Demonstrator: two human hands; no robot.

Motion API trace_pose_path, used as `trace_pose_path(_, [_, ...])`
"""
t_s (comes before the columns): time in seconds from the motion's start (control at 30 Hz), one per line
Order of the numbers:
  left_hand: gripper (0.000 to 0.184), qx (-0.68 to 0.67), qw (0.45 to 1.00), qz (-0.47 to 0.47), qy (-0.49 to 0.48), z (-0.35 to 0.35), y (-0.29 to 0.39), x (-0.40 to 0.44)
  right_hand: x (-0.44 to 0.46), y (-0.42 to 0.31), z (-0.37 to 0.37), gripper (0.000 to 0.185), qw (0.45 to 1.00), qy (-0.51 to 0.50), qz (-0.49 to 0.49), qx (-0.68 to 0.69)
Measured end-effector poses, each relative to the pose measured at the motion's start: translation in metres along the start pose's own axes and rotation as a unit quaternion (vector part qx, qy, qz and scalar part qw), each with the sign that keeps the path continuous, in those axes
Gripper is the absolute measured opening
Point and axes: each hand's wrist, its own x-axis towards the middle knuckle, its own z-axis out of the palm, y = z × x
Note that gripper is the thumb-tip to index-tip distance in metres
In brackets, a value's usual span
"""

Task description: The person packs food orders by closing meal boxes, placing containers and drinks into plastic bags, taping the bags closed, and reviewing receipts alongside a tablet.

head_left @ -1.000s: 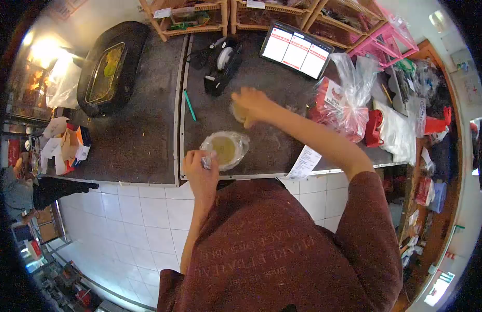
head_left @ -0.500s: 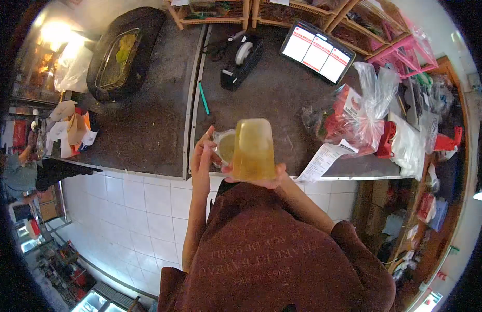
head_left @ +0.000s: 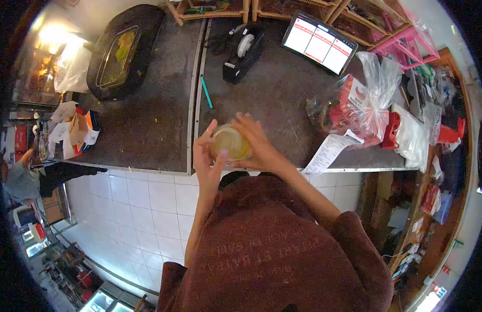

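Note:
A clear plastic cup (head_left: 229, 143) with a pale yellow drink is between my hands, just over the counter's front edge. Its round top faces up toward me. My left hand (head_left: 206, 151) curls round the near left side, thumb across the top's lower edge. Against the cup's right side lies my right hand (head_left: 255, 143), its fingers slightly blurred and bent over the far rim. Both palms hide much of the cup's wall. On the counter beyond them rests a teal straw (head_left: 206, 92).
A black tape dispenser (head_left: 243, 54) and a lit tablet (head_left: 320, 43) stand further back on the dark counter (head_left: 282, 93). At right, a tied plastic bag (head_left: 365, 104) sits by a printed receipt (head_left: 332, 151). A black oval tray (head_left: 142, 57) and torn cartons (head_left: 72, 130) are left; a person (head_left: 25, 177) is at far left.
The yellow drink cup, raised toward the camera before, is lower and seen from above. My right hand has moved from beneath it to its right side and far rim.

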Motion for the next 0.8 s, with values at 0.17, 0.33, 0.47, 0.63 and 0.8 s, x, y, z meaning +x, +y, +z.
trace_pose_path(0.17, [0.042,0.067,0.997,0.035,-0.017,0.001,-0.010,0.003,-0.012,0.040,-0.028,0.055,0.982,-0.110,0.136,0.070])
trace_pose_path(0.33, [0.043,0.124,0.992,0.014,-0.010,0.012,0.006,0.005,0.003,0.021,-0.037,0.015,0.995,-0.029,0.092,0.038])
trace_pose_path(0.47, [0.035,0.154,0.987,0.050,-0.008,0.017,0.019,0.008,0.013,0.003,-0.052,0.009,0.991,0.096,-0.058,0.072])
trace_pose_path(0.63, [0.005,0.170,0.982,-0.020,-0.085,-0.001,0.114,0.023,0.027,-0.053,-0.083,0.008,0.964,0.076,-0.044,0.249])
trace_pose_path(0.8, [0.012,0.275,0.951,0.062,-0.124,-0.008,0.119,0.026,0.023,-0.052,-0.066,0.011,0.945,0.182,-0.027,0.272])
